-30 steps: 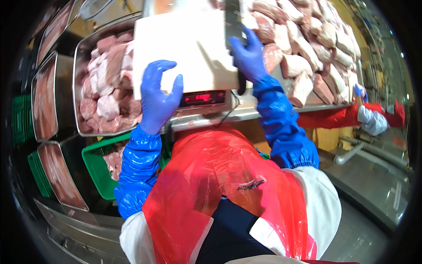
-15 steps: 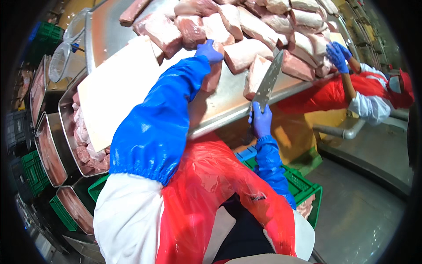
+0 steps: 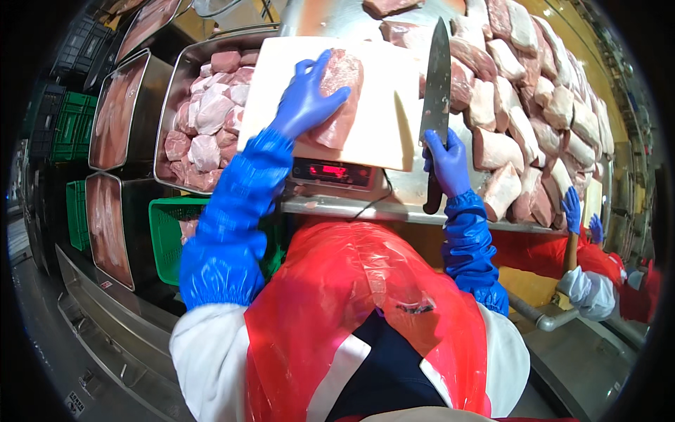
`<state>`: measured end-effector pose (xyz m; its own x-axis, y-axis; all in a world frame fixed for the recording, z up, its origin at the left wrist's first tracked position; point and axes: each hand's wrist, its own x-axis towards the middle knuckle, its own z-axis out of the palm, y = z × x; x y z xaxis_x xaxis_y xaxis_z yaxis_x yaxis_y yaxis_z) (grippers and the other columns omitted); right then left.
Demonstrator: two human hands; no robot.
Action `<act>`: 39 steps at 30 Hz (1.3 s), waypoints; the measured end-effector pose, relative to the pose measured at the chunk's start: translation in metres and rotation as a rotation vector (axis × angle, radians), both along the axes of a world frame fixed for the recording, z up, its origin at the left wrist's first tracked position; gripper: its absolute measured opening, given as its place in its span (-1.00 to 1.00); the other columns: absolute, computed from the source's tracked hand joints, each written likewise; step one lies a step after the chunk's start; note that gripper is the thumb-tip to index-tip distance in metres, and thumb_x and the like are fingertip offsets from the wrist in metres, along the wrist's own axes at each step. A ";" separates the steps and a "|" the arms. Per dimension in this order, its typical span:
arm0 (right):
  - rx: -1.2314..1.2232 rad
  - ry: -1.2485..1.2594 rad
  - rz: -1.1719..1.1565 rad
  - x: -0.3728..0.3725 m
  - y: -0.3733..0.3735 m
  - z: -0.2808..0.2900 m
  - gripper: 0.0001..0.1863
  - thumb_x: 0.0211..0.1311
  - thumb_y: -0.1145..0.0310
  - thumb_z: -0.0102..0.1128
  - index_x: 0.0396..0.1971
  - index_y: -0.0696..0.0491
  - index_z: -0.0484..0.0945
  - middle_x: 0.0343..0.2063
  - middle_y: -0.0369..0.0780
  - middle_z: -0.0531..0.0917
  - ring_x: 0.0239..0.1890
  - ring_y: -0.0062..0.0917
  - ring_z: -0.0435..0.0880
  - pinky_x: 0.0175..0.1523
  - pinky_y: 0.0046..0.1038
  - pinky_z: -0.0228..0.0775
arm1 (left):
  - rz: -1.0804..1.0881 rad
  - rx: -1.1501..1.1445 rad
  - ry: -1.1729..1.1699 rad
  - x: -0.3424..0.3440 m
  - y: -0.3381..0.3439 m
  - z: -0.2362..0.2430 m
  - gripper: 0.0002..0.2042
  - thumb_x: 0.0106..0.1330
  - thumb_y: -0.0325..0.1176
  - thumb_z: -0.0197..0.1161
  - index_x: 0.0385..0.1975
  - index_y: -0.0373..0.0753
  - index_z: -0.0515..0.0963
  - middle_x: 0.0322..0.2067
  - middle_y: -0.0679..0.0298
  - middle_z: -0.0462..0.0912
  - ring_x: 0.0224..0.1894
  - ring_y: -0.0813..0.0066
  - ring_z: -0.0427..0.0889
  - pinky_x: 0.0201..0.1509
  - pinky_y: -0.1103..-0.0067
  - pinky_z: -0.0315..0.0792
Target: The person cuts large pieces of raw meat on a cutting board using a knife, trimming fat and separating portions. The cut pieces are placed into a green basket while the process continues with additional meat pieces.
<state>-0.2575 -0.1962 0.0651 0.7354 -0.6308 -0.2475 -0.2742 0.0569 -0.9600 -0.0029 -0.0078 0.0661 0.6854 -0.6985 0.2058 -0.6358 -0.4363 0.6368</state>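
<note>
- Right hand, blue-gloved, fist wrapped tight round the dark handle of a large knife; blade points toward the top of the frame, just right of centre.
- Left hand, also blue-gloved, lies flat with fingers spread on a slab of raw meat; pressing, not closed around it.
- Meat sits centre-top on a pale cutting board.
- Board rests on a scale; its red display shows just below the board's near edge.
- Right of the blade: heap of raw meat cuts across the steel table.
- Upper left: steel tray of trimmed pieces, touching the board's left edge.
- Lower left: green crate.
- Far right: another person's blue gloves.
</note>
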 end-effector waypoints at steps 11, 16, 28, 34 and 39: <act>-0.312 0.054 0.542 0.249 -0.019 -0.013 -0.48 0.36 0.02 0.19 0.10 0.14 0.55 -0.11 -0.25 0.66 -0.12 -0.55 0.59 0.09 -0.51 0.39 | -0.144 -0.044 -0.137 -0.058 0.070 -0.043 -0.10 0.05 0.09 0.43 0.45 0.09 0.20 0.47 -0.14 -0.10 0.50 -0.27 -0.11 0.47 -0.09 -0.13; -0.266 0.046 0.334 0.205 0.012 -0.017 -0.48 0.35 0.05 0.18 0.03 0.22 0.58 -0.14 -0.21 0.68 -0.10 -0.55 0.59 0.08 -0.49 0.42 | -0.189 -0.060 -0.274 0.000 0.042 -0.056 -0.13 0.02 0.04 0.42 0.43 0.15 0.24 0.48 -0.07 -0.05 0.52 -0.21 -0.14 0.48 -0.14 -0.21; -0.371 -0.063 0.272 0.061 0.110 0.021 -0.69 0.42 0.28 0.13 0.03 0.14 0.48 -0.45 -0.02 0.67 -0.46 -0.24 0.67 -0.24 -0.25 0.51 | 0.051 -0.413 -0.054 -0.075 0.115 -0.046 -0.76 0.17 -0.49 0.36 -0.15 -0.27 0.59 -0.24 0.14 0.64 -0.12 0.21 0.63 -0.01 0.38 0.50; -0.613 -0.153 0.485 0.121 0.121 0.011 -0.30 0.32 0.46 0.07 0.44 0.00 0.09 -0.36 0.13 0.67 -0.31 0.11 0.65 -0.20 -0.01 0.47 | 0.271 -0.533 -0.002 -0.068 0.100 -0.034 -0.85 0.16 -0.50 0.38 -0.29 -0.24 0.62 -0.34 0.17 0.62 -0.26 0.18 0.63 -0.15 0.38 0.52; -0.683 0.110 0.682 0.068 0.115 0.002 -0.20 0.30 0.50 0.00 0.51 -0.14 -0.04 -0.35 0.12 0.67 -0.38 0.10 0.64 -0.27 -0.01 0.44 | 0.253 -0.531 -0.170 -0.056 0.085 -0.068 -0.86 0.10 -0.52 0.39 -0.37 -0.17 0.61 -0.37 0.23 0.62 -0.28 0.18 0.62 -0.16 0.36 0.51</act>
